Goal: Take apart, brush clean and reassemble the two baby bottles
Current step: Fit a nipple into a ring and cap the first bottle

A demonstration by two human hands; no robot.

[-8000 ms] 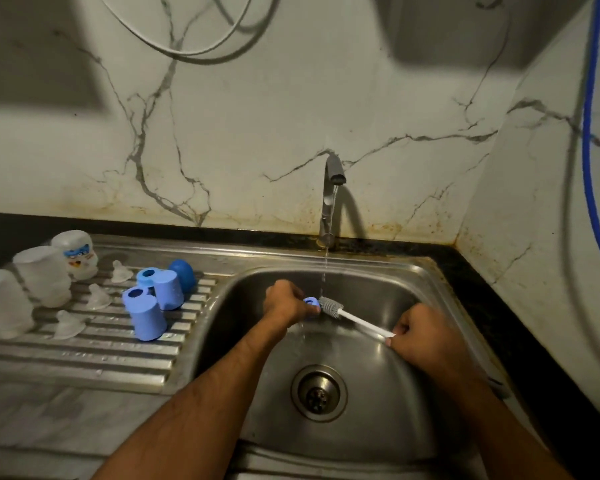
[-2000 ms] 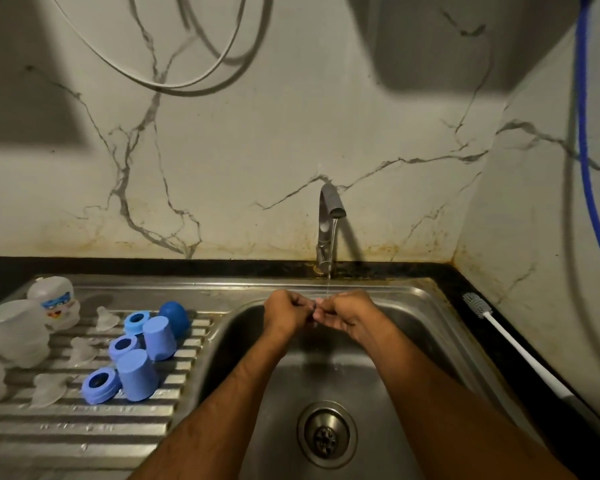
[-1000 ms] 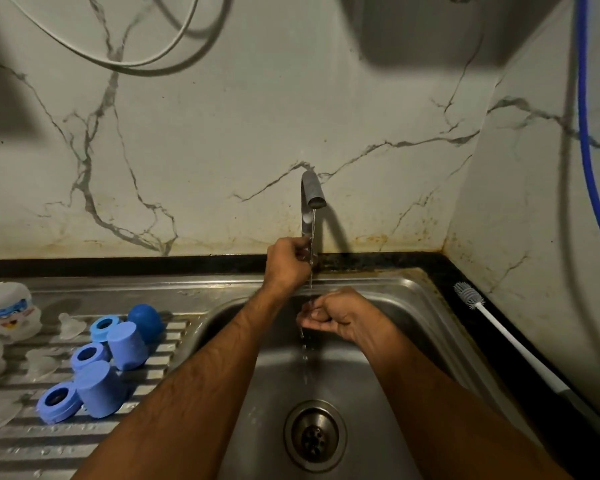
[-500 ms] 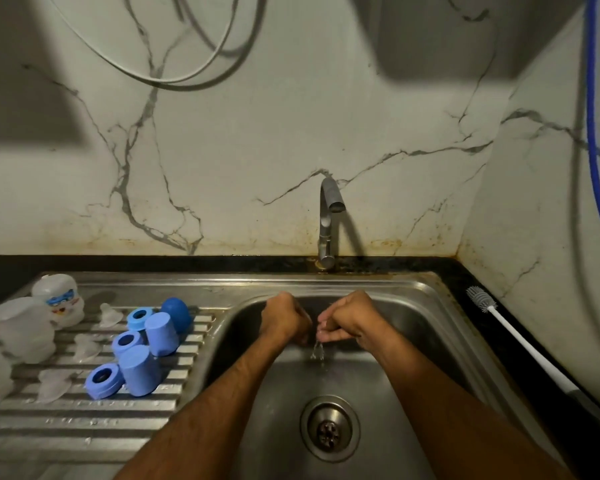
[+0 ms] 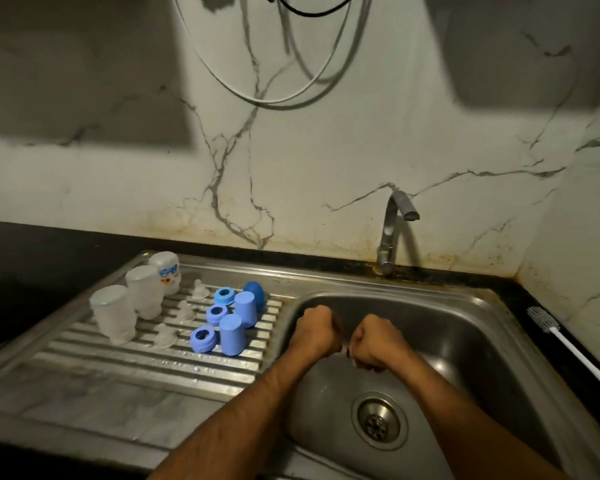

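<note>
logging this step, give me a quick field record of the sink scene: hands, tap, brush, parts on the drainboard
left hand: fist over the basin, nothing visible in it
right hand: fist beside it, apart, nothing visible in it
curved metal tap: no water visible
white-handled grey-bristled bottle brush: lying on the dark counter right of the stainless steel sink
ribbed steel drainboard: three frosted clear plastic bottle bodies inverted, three light blue plastic collar rings, two light blue plastic caps, clear silicone teats

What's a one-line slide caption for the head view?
Both fists, left hand and right hand, over the sink; tap off, bottle parts on drainboard, bottle brush aside.
</note>
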